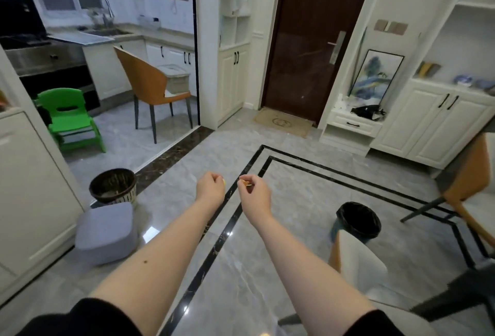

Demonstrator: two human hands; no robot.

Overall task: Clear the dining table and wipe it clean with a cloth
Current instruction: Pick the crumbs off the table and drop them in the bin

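Observation:
Both my arms reach forward over the grey tiled floor. My left hand (210, 188) is curled into a fist, and a small yellow bit (223, 181) peeks out at its fingers. My right hand (254, 192) pinches a small orange-yellow scrap (245, 182) between thumb and fingers. The dark dining table (479, 279) shows only as an edge at the lower right. No cloth is in view.
A woven waste basket (113, 185) stands at the left by a grey stool (105, 234). A black-lined bin (357, 220) stands at the right near a white-and-orange chair (356, 258). Another orange chair (466, 175) sits at the right edge. The kitchen doorway holds an orange chair (150, 81) and a green child's chair (71, 118).

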